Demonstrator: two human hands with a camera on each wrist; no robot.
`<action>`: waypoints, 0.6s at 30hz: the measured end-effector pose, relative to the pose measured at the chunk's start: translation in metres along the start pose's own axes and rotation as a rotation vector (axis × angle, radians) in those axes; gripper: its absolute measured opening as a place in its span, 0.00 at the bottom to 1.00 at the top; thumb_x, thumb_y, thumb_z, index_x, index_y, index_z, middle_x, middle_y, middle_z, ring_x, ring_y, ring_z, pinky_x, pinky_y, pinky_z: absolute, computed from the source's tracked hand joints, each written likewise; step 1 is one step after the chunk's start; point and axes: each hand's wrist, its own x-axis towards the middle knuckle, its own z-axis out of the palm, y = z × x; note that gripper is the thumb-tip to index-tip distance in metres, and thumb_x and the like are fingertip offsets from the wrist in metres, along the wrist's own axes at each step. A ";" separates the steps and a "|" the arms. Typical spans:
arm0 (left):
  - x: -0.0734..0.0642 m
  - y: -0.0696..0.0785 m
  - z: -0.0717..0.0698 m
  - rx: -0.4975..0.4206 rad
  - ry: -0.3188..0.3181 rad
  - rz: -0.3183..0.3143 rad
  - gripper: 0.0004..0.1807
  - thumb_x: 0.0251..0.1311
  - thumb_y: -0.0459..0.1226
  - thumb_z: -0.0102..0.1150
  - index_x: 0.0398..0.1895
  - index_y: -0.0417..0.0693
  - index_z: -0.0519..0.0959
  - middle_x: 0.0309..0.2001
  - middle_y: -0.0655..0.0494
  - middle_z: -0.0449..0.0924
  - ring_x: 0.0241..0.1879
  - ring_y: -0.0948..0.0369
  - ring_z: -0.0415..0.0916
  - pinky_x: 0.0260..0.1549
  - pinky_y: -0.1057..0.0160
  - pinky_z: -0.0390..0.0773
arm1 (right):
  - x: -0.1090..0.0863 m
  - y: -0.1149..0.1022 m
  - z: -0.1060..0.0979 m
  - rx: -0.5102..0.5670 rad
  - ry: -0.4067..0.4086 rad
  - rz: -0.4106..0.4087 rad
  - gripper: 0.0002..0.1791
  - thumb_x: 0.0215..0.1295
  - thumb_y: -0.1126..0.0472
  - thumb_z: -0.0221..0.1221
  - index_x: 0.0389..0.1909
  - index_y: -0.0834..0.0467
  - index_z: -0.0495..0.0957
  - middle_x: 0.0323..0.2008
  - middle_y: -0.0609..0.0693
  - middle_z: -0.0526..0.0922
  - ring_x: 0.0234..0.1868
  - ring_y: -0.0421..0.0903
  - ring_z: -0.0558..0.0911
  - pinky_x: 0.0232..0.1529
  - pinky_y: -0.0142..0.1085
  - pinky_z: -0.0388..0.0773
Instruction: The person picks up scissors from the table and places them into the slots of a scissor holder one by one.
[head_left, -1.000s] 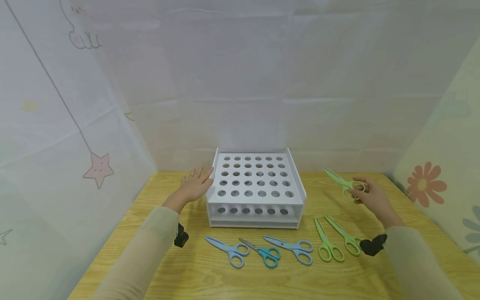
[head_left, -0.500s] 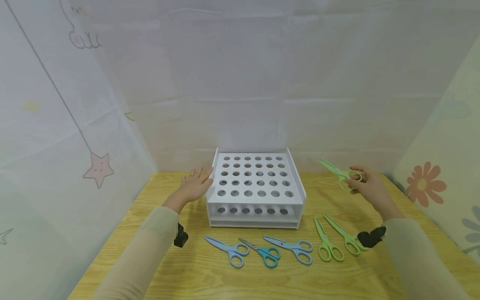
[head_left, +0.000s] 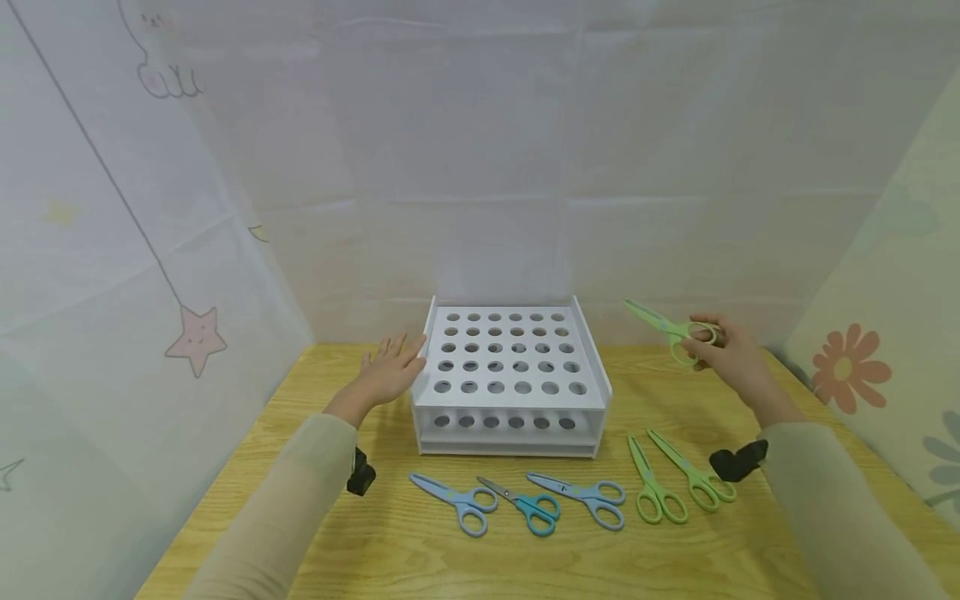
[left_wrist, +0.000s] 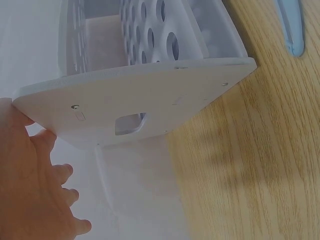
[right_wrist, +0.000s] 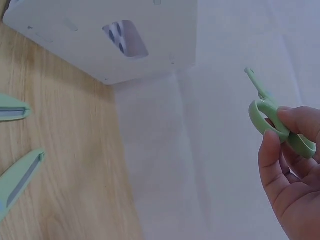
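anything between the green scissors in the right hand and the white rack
Nothing visible stands between the held green scissors and the white rack. Coming over its top from there, they would probably have to clear its right side panel. The other scissors lie toward the near side of the table, off that line.

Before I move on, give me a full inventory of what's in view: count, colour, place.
rack with round holes: 1, white, middle of the table
held scissors: 1, green, raised in the right hand
green scissors: 2, green, on the table, right of the blue ones
blue scissors: 2, light blue, before the rack
teal scissors: 1, teal, between the blue ones
table: 1, wood-toned, underneath
printed sheeting: count unclear, pale, behind and both sides
wrist devices: 2, black, one per wrist
sleeves: 2, pale, both arms
left hand: 1, against the rack's left side
right hand: 1, gripping handles
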 end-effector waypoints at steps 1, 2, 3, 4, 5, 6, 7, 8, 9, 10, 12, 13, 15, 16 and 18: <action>0.000 0.000 0.000 -0.001 0.000 0.000 0.30 0.70 0.51 0.24 0.73 0.54 0.44 0.71 0.42 0.33 0.68 0.42 0.26 0.58 0.36 0.28 | 0.000 -0.002 0.000 0.002 0.002 -0.001 0.34 0.65 0.55 0.55 0.66 0.67 0.54 0.39 0.48 0.72 0.33 0.40 0.78 0.30 0.34 0.78; 0.000 0.000 0.000 -0.002 0.000 0.000 0.30 0.70 0.51 0.24 0.73 0.54 0.44 0.71 0.42 0.33 0.68 0.42 0.26 0.58 0.36 0.28 | 0.001 -0.004 0.001 0.004 0.002 -0.002 0.35 0.65 0.55 0.55 0.66 0.67 0.54 0.40 0.48 0.72 0.34 0.41 0.78 0.30 0.34 0.78; 0.000 0.000 0.000 -0.004 0.001 0.001 0.30 0.70 0.51 0.24 0.73 0.54 0.44 0.71 0.42 0.33 0.68 0.42 0.26 0.58 0.36 0.28 | 0.001 -0.005 0.001 0.003 0.002 -0.004 0.35 0.65 0.55 0.56 0.66 0.67 0.54 0.40 0.48 0.72 0.34 0.41 0.78 0.30 0.34 0.78; 0.000 0.000 0.000 -0.006 0.002 0.001 0.30 0.70 0.51 0.24 0.73 0.54 0.44 0.71 0.42 0.33 0.68 0.42 0.26 0.58 0.36 0.28 | 0.002 -0.007 0.001 0.002 0.003 -0.006 0.35 0.65 0.55 0.56 0.66 0.66 0.54 0.40 0.48 0.73 0.34 0.41 0.78 0.30 0.34 0.78; 0.000 0.000 0.000 -0.007 0.003 0.002 0.30 0.70 0.51 0.24 0.73 0.54 0.44 0.71 0.42 0.33 0.68 0.42 0.26 0.58 0.36 0.28 | 0.002 -0.009 0.002 -0.003 0.006 -0.009 0.35 0.64 0.55 0.56 0.66 0.66 0.54 0.40 0.49 0.73 0.34 0.40 0.78 0.30 0.34 0.78; 0.000 0.000 0.000 -0.007 0.004 0.003 0.30 0.70 0.51 0.24 0.73 0.54 0.44 0.71 0.42 0.33 0.68 0.42 0.26 0.58 0.36 0.28 | 0.002 -0.011 0.002 -0.008 0.009 -0.012 0.35 0.64 0.55 0.56 0.66 0.66 0.55 0.40 0.49 0.73 0.33 0.40 0.78 0.30 0.34 0.78; 0.000 0.000 0.000 -0.009 0.004 0.004 0.30 0.70 0.51 0.24 0.73 0.54 0.44 0.71 0.42 0.33 0.68 0.42 0.26 0.58 0.36 0.28 | 0.003 -0.012 0.003 -0.011 0.011 -0.016 0.35 0.64 0.55 0.57 0.66 0.66 0.55 0.40 0.49 0.73 0.33 0.40 0.78 0.30 0.34 0.78; 0.001 -0.001 0.000 -0.010 0.004 0.005 0.30 0.70 0.51 0.24 0.73 0.54 0.44 0.71 0.42 0.33 0.68 0.42 0.26 0.58 0.36 0.28 | 0.003 -0.014 0.003 -0.015 0.014 -0.020 0.35 0.64 0.55 0.57 0.66 0.66 0.55 0.40 0.49 0.73 0.33 0.40 0.78 0.30 0.34 0.78; 0.001 -0.001 0.000 -0.008 0.002 0.004 0.30 0.70 0.51 0.24 0.73 0.54 0.44 0.71 0.43 0.32 0.68 0.42 0.25 0.58 0.37 0.28 | 0.003 -0.015 0.004 -0.018 0.016 -0.023 0.35 0.64 0.55 0.57 0.66 0.66 0.55 0.39 0.49 0.74 0.33 0.40 0.78 0.30 0.34 0.78; 0.001 -0.002 0.000 -0.008 0.002 0.005 0.30 0.70 0.51 0.24 0.73 0.54 0.44 0.71 0.42 0.32 0.68 0.42 0.25 0.58 0.37 0.28 | 0.004 -0.016 0.004 -0.021 0.019 -0.025 0.35 0.64 0.55 0.57 0.66 0.66 0.56 0.39 0.49 0.74 0.33 0.40 0.78 0.30 0.34 0.78; 0.001 -0.002 0.001 -0.008 -0.001 0.008 0.30 0.70 0.51 0.24 0.73 0.53 0.43 0.71 0.42 0.32 0.68 0.42 0.25 0.58 0.36 0.27 | 0.004 -0.019 0.005 -0.025 0.021 -0.032 0.34 0.64 0.56 0.57 0.66 0.65 0.56 0.39 0.49 0.74 0.32 0.40 0.78 0.29 0.34 0.78; 0.001 -0.003 0.001 -0.005 -0.003 0.006 0.30 0.70 0.51 0.23 0.73 0.53 0.43 0.71 0.42 0.32 0.68 0.42 0.25 0.58 0.37 0.27 | 0.005 -0.020 0.005 -0.023 0.021 -0.035 0.34 0.64 0.56 0.57 0.66 0.65 0.56 0.39 0.49 0.74 0.32 0.40 0.78 0.29 0.34 0.78; 0.001 -0.003 0.001 -0.006 -0.003 0.007 0.30 0.70 0.51 0.24 0.73 0.53 0.43 0.71 0.42 0.32 0.68 0.42 0.25 0.58 0.37 0.27 | 0.005 -0.023 0.006 -0.026 0.023 -0.041 0.34 0.64 0.56 0.57 0.66 0.65 0.57 0.39 0.48 0.74 0.32 0.40 0.78 0.29 0.34 0.78; 0.001 -0.003 0.001 -0.008 -0.002 0.008 0.30 0.70 0.51 0.24 0.73 0.53 0.43 0.71 0.42 0.32 0.68 0.42 0.25 0.58 0.37 0.27 | 0.005 -0.025 0.006 -0.027 0.024 -0.046 0.34 0.64 0.56 0.57 0.66 0.65 0.57 0.39 0.48 0.74 0.31 0.40 0.78 0.28 0.34 0.78; 0.001 -0.002 0.001 -0.008 -0.002 0.006 0.30 0.70 0.51 0.24 0.73 0.54 0.43 0.71 0.43 0.32 0.68 0.42 0.25 0.58 0.37 0.27 | 0.005 -0.029 0.007 -0.030 0.024 -0.055 0.34 0.64 0.55 0.57 0.66 0.64 0.57 0.39 0.48 0.74 0.31 0.41 0.78 0.28 0.34 0.78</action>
